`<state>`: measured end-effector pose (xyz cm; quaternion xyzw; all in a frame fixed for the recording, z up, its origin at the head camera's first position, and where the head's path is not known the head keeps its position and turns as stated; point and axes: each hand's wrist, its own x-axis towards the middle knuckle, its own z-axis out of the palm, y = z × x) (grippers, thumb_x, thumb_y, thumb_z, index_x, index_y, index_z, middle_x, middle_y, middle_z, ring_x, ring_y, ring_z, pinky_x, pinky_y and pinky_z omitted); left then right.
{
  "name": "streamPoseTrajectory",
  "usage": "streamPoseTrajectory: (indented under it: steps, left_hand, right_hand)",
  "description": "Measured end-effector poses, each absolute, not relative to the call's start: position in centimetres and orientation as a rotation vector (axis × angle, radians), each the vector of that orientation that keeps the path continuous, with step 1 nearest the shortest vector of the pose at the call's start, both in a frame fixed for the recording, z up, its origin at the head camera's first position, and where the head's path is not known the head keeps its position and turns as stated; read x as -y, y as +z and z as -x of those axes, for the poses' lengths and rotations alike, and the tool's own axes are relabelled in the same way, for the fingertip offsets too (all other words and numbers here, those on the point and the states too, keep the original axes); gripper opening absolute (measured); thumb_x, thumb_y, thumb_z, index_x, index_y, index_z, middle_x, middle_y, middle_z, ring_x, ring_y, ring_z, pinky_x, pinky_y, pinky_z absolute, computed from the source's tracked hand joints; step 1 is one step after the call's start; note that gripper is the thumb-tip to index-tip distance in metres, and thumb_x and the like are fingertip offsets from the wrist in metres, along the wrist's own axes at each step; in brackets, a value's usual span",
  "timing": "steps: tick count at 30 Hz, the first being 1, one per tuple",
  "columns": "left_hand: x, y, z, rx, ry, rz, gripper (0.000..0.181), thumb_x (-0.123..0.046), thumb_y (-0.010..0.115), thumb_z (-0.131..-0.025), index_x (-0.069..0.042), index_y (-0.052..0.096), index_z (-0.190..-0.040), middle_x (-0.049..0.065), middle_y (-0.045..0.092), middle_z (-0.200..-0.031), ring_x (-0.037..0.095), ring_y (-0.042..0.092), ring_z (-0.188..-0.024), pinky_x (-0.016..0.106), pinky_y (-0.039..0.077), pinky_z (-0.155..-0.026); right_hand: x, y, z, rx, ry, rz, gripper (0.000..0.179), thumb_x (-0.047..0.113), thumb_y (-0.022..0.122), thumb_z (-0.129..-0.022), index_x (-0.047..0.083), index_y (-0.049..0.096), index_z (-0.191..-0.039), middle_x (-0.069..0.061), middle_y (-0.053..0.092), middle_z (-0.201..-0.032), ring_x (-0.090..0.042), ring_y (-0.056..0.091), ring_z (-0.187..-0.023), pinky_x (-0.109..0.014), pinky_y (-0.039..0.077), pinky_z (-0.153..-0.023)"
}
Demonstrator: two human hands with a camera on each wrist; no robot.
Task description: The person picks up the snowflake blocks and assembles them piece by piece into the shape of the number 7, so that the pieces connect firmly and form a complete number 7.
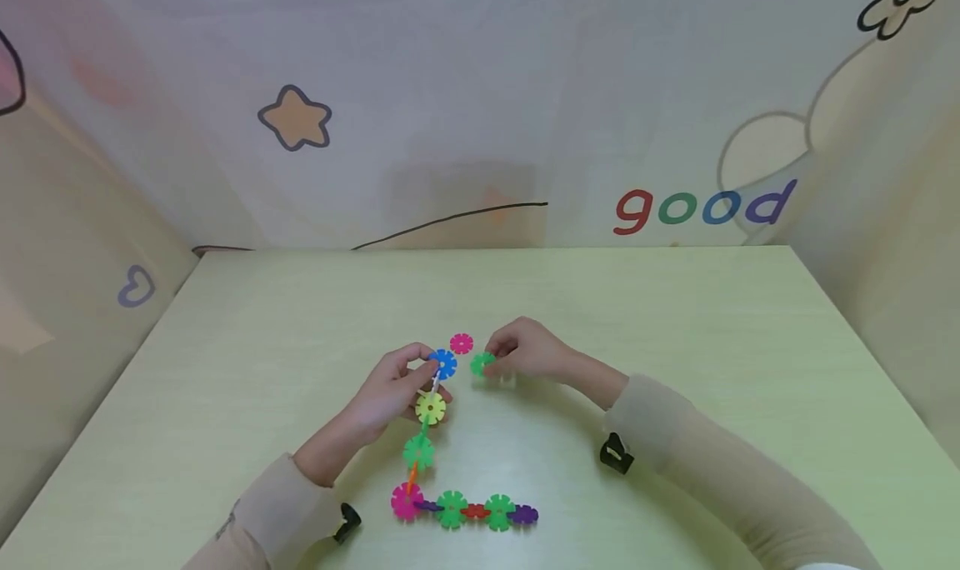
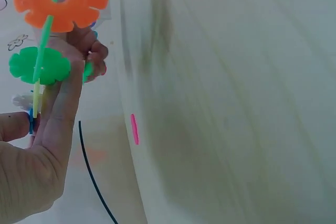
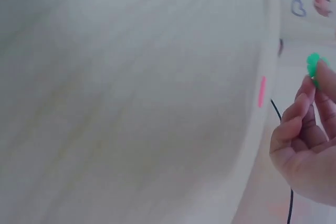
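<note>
In the head view my left hand [image 1: 378, 399] pinches a blue notched plastic disc [image 1: 448, 362] between thumb and fingers. That disc tops a linked chain running down through a white disc [image 1: 435, 385], a yellow disc [image 1: 431, 408], a green disc and an orange disc [image 1: 412, 475] to a pink disc [image 1: 406, 503]. From there the chain turns right through purple, green and red discs, ending in a purple disc [image 1: 525, 515]. My right hand [image 1: 534, 349] pinches a loose green disc [image 1: 480, 363], a short gap right of the blue one; the right wrist view shows it at the fingertips.
A single pink disc [image 1: 461, 343] lies on the pale table [image 1: 675, 303] just beyond both hands. Black clips hang by each sleeve cuff. A printed backdrop [image 1: 465, 95] stands along the table's far edge and sides.
</note>
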<state>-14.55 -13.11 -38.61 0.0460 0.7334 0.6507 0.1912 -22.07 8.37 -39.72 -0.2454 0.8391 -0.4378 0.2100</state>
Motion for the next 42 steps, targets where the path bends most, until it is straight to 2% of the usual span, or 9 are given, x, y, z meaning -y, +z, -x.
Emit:
streamPoseTrajectory:
  steps: [5,12,16,19,27,33,42]
  left_hand:
    - [12.8,-38.9,14.8,-2.048,1.807,-0.149,0.017,-0.016,0.043,-0.097,0.001,0.046,-0.097,0.023,0.065,-0.078,0.018,0.062,-0.057,0.034,0.054,-0.055]
    - [12.3,-38.8,15.1,-2.049,1.775,-0.185,0.016,-0.016,0.044,-0.097,0.000,0.046,-0.095,0.019,0.065,-0.074,0.018,0.061,-0.055,0.032,0.054,-0.052]
    - [12.0,-38.7,15.3,-2.052,1.758,-0.184,0.017,-0.016,0.045,-0.097,0.000,0.046,-0.095,0.017,0.065,-0.071,0.018,0.061,-0.054,0.029,0.052,-0.050]
    - [11.8,-38.7,15.3,-2.046,1.752,-0.191,0.017,-0.016,0.045,-0.097,0.000,0.047,-0.094,0.016,0.066,-0.070,0.018,0.062,-0.054,0.029,0.052,-0.050]
    - [11.5,-38.7,15.4,-2.070,1.725,-0.217,0.018,-0.017,0.047,-0.096,0.000,0.048,-0.092,0.015,0.066,-0.071,0.018,0.063,-0.055,0.029,0.053,-0.050]
    - [11.1,-38.5,15.3,-2.103,1.689,-0.224,0.020,-0.020,0.048,-0.095,0.000,0.051,-0.095,0.014,0.066,-0.070,0.017,0.061,-0.053,0.027,0.051,-0.048]
    - [10.8,-38.4,15.1,-2.109,1.726,-0.261,0.019,-0.017,0.047,-0.096,0.002,0.050,-0.092,0.016,0.065,-0.067,0.015,0.060,-0.050,0.024,0.049,-0.047]
  right_hand:
    - [-9.2,-39.3,22.0,-2.264,-1.342,0.687,0.012,0.013,0.069,-0.080,0.002,0.070,-0.086,0.000,0.061,-0.069,-0.015,0.048,-0.063,-0.027,0.043,-0.058]
    - [-9.8,-38.5,22.0,-2.170,-1.453,0.645,0.015,0.007,0.064,-0.084,-0.004,0.066,-0.094,-0.007,0.065,-0.066,-0.016,0.060,-0.058,-0.035,0.053,-0.062]
    - [-10.0,-38.2,22.0,-2.116,-1.504,0.661,0.017,0.004,0.062,-0.085,-0.007,0.063,-0.098,-0.011,0.068,-0.076,-0.018,0.064,-0.065,-0.046,0.052,-0.071]
    - [-9.9,-38.3,22.1,-2.095,-1.518,0.696,0.016,0.006,0.062,-0.086,-0.006,0.063,-0.096,-0.011,0.067,-0.078,-0.019,0.064,-0.068,-0.049,0.051,-0.073]
    - [-9.3,-38.1,22.2,-2.139,-1.487,0.736,0.023,0.017,0.061,-0.088,-0.005,0.065,-0.092,-0.006,0.062,-0.071,-0.019,0.057,-0.065,-0.033,0.051,-0.065]
    - [-8.8,-37.7,22.5,-2.164,-1.485,0.764,0.018,0.015,0.060,-0.089,-0.002,0.066,-0.087,-0.006,0.059,-0.066,-0.019,0.054,-0.061,-0.033,0.050,-0.062]
    - [-8.4,-37.3,22.1,-2.182,-1.500,0.726,0.015,0.013,0.061,-0.087,-0.001,0.067,-0.087,-0.004,0.059,-0.066,-0.018,0.052,-0.060,-0.032,0.048,-0.061]
